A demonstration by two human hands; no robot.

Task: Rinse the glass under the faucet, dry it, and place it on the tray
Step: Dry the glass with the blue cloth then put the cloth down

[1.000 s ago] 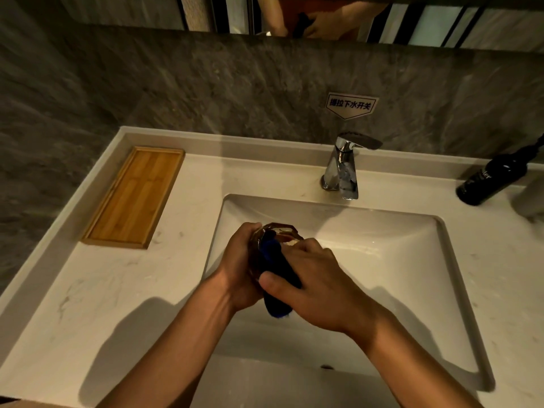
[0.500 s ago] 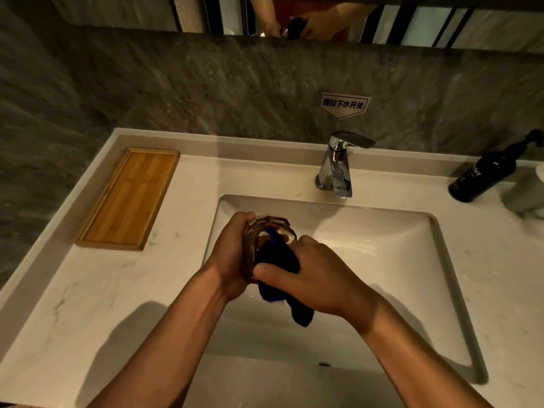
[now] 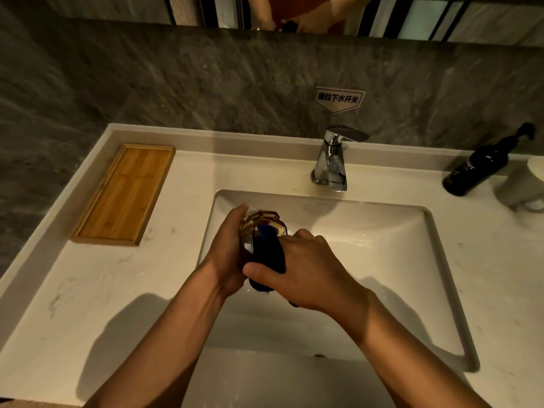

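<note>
Over the left part of the white sink basin (image 3: pixel 382 245), my left hand (image 3: pixel 225 248) grips a clear faceted glass (image 3: pixel 259 219) from its left side. A dark blue cloth (image 3: pixel 269 254) is stuffed into and over the glass, and my right hand (image 3: pixel 309 269) grips that cloth, thumb underneath. Most of the glass is hidden by the hands and cloth. The chrome faucet (image 3: pixel 332 163) stands behind the basin with no water running. An empty wooden tray (image 3: pixel 126 192) lies on the counter at the far left.
A black pump bottle (image 3: pixel 477 169) leans at the back right beside a pale cup (image 3: pixel 527 187). The white counter (image 3: pixel 88 290) surrounds the basin, with grey stone wall behind and a mirror above. A small sign (image 3: pixel 338 98) hangs over the faucet.
The right hand has shifted the blue cloth on the glass; the tail that hung below half a second ago is now tucked up. Both hands stay over the basin's left side.
</note>
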